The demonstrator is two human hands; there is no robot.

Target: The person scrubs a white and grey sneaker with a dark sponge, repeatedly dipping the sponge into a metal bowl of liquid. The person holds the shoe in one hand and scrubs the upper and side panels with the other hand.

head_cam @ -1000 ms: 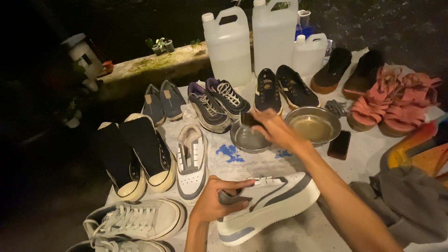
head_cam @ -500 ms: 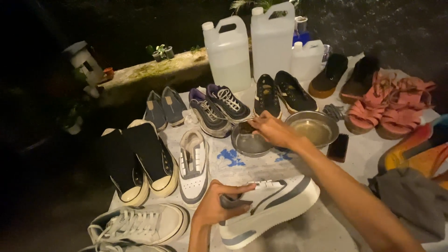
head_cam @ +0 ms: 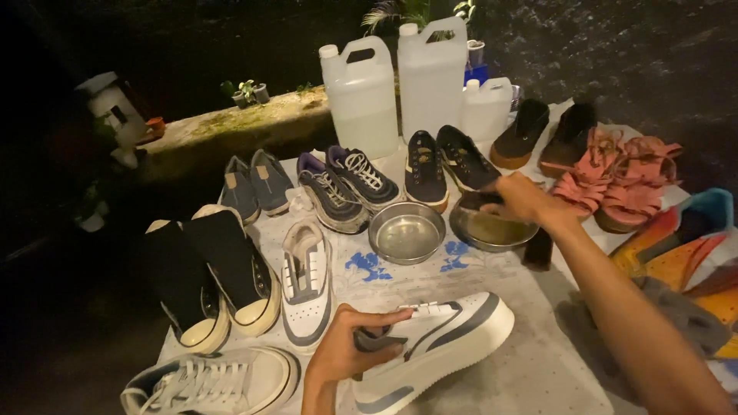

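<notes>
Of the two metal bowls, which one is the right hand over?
The right hand is over the metal bowl on the right, beside the black shoes; the other bowl sits untouched further left.

Right hand (head_cam: 523, 198) has moved off the near steel bowl (head_cam: 406, 232) and across to the second bowl (head_cam: 492, 227) on the right; I see it over that bowl's rim now, gripping a dark brush-like thing, can't tell exactly what. The near bowl is fully uncovered now. Head camera drifted a bit, so the shoes sit slightly differently in frame.
</notes>
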